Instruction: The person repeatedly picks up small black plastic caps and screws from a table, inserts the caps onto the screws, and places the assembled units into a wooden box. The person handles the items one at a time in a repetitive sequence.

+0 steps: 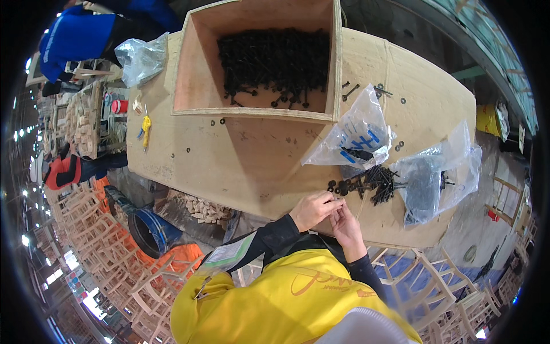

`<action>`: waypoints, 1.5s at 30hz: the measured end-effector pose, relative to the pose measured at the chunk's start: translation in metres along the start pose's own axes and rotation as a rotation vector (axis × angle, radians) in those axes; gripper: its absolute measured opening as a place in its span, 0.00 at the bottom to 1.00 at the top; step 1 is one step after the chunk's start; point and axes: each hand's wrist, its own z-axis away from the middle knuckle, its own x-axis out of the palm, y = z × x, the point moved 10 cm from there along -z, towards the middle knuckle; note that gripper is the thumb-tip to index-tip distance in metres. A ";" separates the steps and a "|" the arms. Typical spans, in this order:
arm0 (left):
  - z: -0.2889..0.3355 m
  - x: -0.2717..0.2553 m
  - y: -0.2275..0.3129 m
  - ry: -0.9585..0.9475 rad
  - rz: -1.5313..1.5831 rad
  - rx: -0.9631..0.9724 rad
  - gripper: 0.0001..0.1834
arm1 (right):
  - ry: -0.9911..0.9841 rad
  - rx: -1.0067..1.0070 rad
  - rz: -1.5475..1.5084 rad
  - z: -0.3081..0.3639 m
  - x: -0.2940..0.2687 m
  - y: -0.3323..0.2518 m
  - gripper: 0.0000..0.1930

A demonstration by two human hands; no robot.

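My left hand [312, 210] and my right hand [346, 227] meet at the table's near edge, fingertips pinched together. Whatever sits between them is too small to make out. Just beyond my fingers lie black washers [342, 187], beside a loose pile of black bolts [379, 184]. A clear plastic bag [366, 133] with blue marker writing stands behind the pile, some black hardware inside. To the right, another clear plastic bag [423, 192] lies on the cardboard-covered table [275, 172].
A plywood box [258, 113] of black bolts [275, 63] stands at the far side. Left of it are a yellow-handled tool [146, 132] and a crumpled clear bag [143, 57]. A blue barrel [152, 229] and wooden chair frames [424, 281] surround the table. Two people work at far left.
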 end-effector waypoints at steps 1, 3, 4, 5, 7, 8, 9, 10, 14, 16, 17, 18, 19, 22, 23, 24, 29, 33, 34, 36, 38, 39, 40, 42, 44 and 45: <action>-0.001 -0.004 0.003 0.012 -0.005 0.021 0.17 | 0.011 -0.012 0.019 0.002 0.003 -0.001 0.13; -0.003 -0.015 0.006 0.037 0.033 0.007 0.15 | 0.024 -0.016 0.060 0.007 0.011 -0.002 0.15; -0.008 -0.024 0.010 0.044 0.053 0.005 0.13 | 0.026 -0.012 0.074 0.009 0.017 -0.003 0.16; -0.014 -0.037 0.013 0.065 0.025 -0.001 0.12 | 0.030 -0.008 0.089 0.012 0.022 -0.004 0.17; -0.035 -0.077 0.024 0.109 -0.027 -0.008 0.09 | 0.013 -0.096 0.186 0.024 0.042 -0.017 0.21; -0.046 -0.108 0.031 0.179 -0.023 -0.017 0.08 | 0.011 -0.140 0.229 0.028 0.048 -0.023 0.22; -0.060 -0.147 0.044 0.257 -0.058 0.029 0.06 | 0.019 -0.199 0.263 0.026 0.042 -0.031 0.26; -0.066 -0.182 0.046 0.413 -0.031 0.026 0.04 | 0.040 -0.283 0.350 0.025 0.034 -0.043 0.25; -0.065 -0.292 0.067 0.994 -0.112 0.044 0.08 | 0.323 -1.118 1.024 0.044 0.020 -0.124 0.13; -0.053 -0.299 0.061 1.012 0.045 0.022 0.10 | 0.489 -1.178 1.183 0.062 0.017 -0.146 0.14; -0.059 -0.278 0.055 0.896 0.149 -0.027 0.10 | 0.578 -1.202 1.280 0.072 0.019 -0.153 0.15; -0.063 -0.252 0.046 0.773 0.252 -0.071 0.10 | 0.674 -1.223 1.373 0.083 0.023 -0.158 0.16; -0.062 -0.229 0.039 0.658 0.336 -0.113 0.10 | 0.751 -1.241 1.468 0.087 0.026 -0.162 0.16; -0.051 -0.138 0.031 0.336 0.529 -0.224 0.10 | 0.729 -1.293 1.421 0.081 0.014 -0.168 0.17; -0.042 -0.116 0.027 0.281 0.605 -0.270 0.11 | 0.722 -1.336 1.421 0.082 0.016 -0.169 0.17; -0.034 -0.099 0.022 0.257 0.659 -0.300 0.11 | 0.722 -1.291 1.395 0.082 0.014 -0.170 0.17; -0.009 -0.037 0.003 0.128 0.774 -0.385 0.11 | 0.758 -1.158 1.294 0.083 -0.005 -0.172 0.18; -0.003 -0.002 0.014 0.023 0.777 -0.380 0.11 | 0.706 -1.255 1.326 0.086 -0.016 -0.173 0.17; -0.002 0.005 0.015 0.012 0.782 -0.372 0.11 | 0.728 -1.272 1.374 0.090 -0.016 -0.172 0.17; -0.002 0.016 0.019 -0.016 0.791 -0.356 0.11 | 0.780 -1.305 1.464 0.097 -0.016 -0.173 0.16; -0.002 0.024 0.023 -0.042 0.775 -0.339 0.11 | 0.778 -1.255 1.487 0.100 -0.023 -0.175 0.17; -0.002 0.026 0.025 -0.052 0.764 -0.333 0.11 | 0.771 -1.229 1.498 0.099 -0.027 -0.175 0.17; -0.003 0.028 0.026 -0.062 0.760 -0.330 0.11 | 0.749 -1.232 1.482 0.099 -0.031 -0.177 0.17; -0.004 0.030 0.028 -0.076 0.752 -0.330 0.11 | 0.697 -1.235 1.455 0.100 -0.038 -0.179 0.17; -0.003 0.031 0.030 -0.091 0.724 -0.339 0.11 | 0.708 -1.233 1.473 0.104 -0.043 -0.176 0.17; -0.003 0.032 0.030 -0.095 0.710 -0.344 0.11 | 0.710 -1.232 1.485 0.108 -0.039 -0.173 0.17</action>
